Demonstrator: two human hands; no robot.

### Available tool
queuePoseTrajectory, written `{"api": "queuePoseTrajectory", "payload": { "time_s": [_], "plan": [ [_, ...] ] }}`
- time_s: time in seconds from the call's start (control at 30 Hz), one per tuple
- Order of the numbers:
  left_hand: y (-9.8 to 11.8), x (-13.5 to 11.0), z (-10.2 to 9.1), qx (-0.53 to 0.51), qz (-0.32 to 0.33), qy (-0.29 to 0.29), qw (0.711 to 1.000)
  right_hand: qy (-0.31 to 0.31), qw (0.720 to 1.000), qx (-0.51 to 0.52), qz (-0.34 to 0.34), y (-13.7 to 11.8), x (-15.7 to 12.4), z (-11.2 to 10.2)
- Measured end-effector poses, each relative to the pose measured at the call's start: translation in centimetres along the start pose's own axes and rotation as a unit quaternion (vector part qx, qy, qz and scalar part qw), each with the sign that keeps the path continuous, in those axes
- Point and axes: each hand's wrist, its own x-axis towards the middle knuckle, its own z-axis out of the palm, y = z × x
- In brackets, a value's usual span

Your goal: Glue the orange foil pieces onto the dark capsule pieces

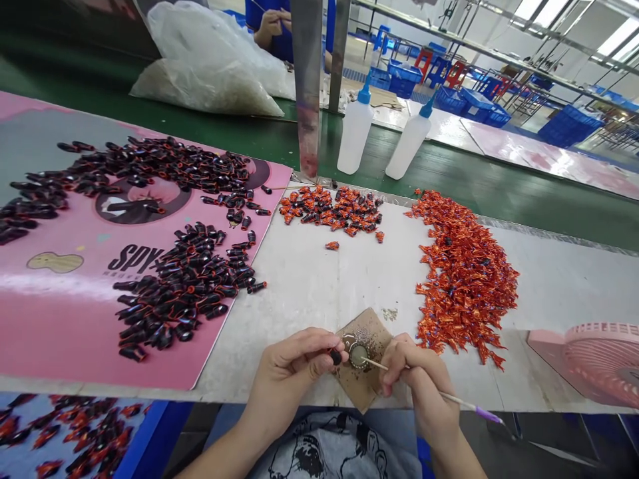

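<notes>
Between the fingertips of my left hand (302, 362) is a small black part (335, 357), mostly covered by the fingers. My right hand (417, 376) is closed round a thin stick (462, 402) with a purple band near its back end. The stick's tip is at a small round dish (358, 355) of greyish stuff. Under the dish lies a square of brown cardboard (363, 394), speckled with drops. A heap of shiny orange pieces (462, 279) spreads to the right. Black pieces with orange rims (184, 286) are piled at the left.
A smaller orange-and-black pile (339, 211) sits at the back middle, near a metal post (307, 93). Two white squeeze bottles (355, 136) stand behind. A pink fan (599, 362) is at the right edge, a blue bin (154, 439) lower left. Another person's hands (273, 23) show beyond.
</notes>
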Motion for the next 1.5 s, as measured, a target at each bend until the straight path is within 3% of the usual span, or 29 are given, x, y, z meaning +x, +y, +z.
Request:
{"api": "queuePoseTrajectory", "payload": {
  "time_s": [0.13,0.33,0.5,0.93,1.3,1.5],
  "plan": [
    [0.1,0.0,0.2,0.028,-0.008,-0.003,1.000,0.048,0.993,0.112,0.006,0.2,-0.1,0.1],
    [0.0,-0.2,0.4,0.055,-0.024,-0.016,0.998,0.067,0.990,0.121,-0.006,-0.7,-0.1,0.7],
    [-0.2,-0.2,0.4,0.017,-0.063,-0.005,0.998,0.042,0.993,0.111,-0.023,-1.2,0.0,1.2],
    [0.2,-0.1,0.5,0.011,-0.067,0.004,0.998,0.006,0.997,0.060,-0.043,-1.1,0.3,1.8],
    [0.2,0.1,0.4,-0.031,-0.120,0.028,0.992,-0.076,0.995,-0.038,0.048,-1.7,0.6,1.6],
    [0.3,0.1,0.2,-0.053,-0.127,0.034,0.990,-0.080,0.991,0.082,0.064,-1.4,0.2,1.8]
  ]
}}
